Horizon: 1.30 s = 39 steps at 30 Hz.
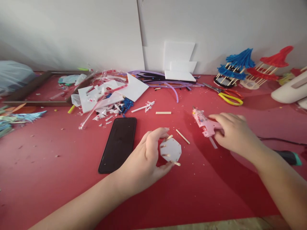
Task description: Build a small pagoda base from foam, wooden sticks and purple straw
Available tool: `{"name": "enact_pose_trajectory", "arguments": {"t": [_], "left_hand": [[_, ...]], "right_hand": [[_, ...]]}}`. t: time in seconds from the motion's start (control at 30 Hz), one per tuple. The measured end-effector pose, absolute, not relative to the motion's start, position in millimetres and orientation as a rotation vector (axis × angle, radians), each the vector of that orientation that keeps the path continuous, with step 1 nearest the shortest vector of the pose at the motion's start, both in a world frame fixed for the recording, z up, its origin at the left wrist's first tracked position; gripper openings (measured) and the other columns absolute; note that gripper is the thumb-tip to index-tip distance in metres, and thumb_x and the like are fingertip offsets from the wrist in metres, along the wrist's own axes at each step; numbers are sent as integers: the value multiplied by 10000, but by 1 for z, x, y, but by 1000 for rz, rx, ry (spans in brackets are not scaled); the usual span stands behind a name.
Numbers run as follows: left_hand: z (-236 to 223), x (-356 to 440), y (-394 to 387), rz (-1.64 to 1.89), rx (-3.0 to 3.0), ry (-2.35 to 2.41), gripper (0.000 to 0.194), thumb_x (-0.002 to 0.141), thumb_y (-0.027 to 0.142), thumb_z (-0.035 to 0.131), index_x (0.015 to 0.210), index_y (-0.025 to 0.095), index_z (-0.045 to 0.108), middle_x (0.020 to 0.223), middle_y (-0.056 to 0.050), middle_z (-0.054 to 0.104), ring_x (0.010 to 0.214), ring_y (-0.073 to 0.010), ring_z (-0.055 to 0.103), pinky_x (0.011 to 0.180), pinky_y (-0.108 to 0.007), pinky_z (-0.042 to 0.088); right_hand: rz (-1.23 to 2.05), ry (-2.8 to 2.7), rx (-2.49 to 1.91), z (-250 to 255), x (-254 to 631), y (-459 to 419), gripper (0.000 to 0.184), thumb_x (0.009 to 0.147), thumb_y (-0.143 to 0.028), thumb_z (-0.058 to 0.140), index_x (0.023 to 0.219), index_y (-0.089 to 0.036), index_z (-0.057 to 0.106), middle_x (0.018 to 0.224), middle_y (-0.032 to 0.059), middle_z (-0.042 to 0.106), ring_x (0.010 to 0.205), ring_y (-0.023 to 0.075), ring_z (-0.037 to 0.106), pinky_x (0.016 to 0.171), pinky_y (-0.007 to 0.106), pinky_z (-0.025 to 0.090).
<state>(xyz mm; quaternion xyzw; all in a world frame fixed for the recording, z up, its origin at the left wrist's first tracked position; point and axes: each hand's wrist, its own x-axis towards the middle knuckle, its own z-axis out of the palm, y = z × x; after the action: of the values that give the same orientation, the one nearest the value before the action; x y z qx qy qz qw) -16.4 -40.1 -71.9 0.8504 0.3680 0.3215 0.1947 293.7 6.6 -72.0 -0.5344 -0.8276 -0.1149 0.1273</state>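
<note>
My left hand [153, 153] curls round a small white many-sided board [173, 149], thumb and fingers at its edges. Several short wooden sticks stand up from the board along its left side, and small marks dot its right rim. In my right hand [231, 129] is a pink glue gun [203, 123], gripped by its handle with the nozzle pointing away to the upper left. A clear glue stick [213, 142] pokes out of its back end. Between the hands a loose wooden stick [182, 136] lies on the red table, and a pair of sticks [163, 112] lies farther back.
A black phone [118, 145] lies left of my left hand. Behind it spread white scraps [103, 99] and purple pipe cleaners [176, 92]. Scissors [227, 95] lie at the back right near blue [236, 65] and red [273, 65] tiered models. A dark frame [26, 103] sits back left.
</note>
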Motion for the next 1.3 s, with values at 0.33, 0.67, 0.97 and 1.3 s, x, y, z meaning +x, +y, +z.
{"name": "enact_pose_trajectory", "arguments": {"t": [0.33,0.67,0.97,1.3], "left_hand": [[-75,-15,-37,776,2178,1045,864,719,165,756,1351,221,169,1153,-141,535,1005,-275,615,804,-466,563],[-72,-18,-39,650,2225,1061,831,774,237,697,1375,217,123,1283,-179,445,1202,-301,497,956,-473,479],[-70,-17,-38,655,2238,1081,727,793,204,640,1358,204,182,1227,-153,484,1119,-261,529,920,-430,492],[-71,-17,-37,627,2260,1161,727,791,220,653,1364,206,207,1192,-129,525,1095,-261,534,901,-414,502]], "right_hand": [[-204,-2433,-1278,-59,241,-5,219,842,-171,549,1051,-164,611,982,91,666,932,254,574,811,404,432],[237,-2718,-1374,-50,214,-6,325,842,-80,499,1141,-156,602,1031,100,644,895,225,636,736,343,496],[185,-2663,-1405,-61,207,2,266,806,-18,488,988,-157,625,818,53,632,748,191,614,653,313,463],[513,-2044,-969,-64,195,-30,130,852,-115,581,925,-192,657,911,31,667,788,112,643,717,233,531]]}}
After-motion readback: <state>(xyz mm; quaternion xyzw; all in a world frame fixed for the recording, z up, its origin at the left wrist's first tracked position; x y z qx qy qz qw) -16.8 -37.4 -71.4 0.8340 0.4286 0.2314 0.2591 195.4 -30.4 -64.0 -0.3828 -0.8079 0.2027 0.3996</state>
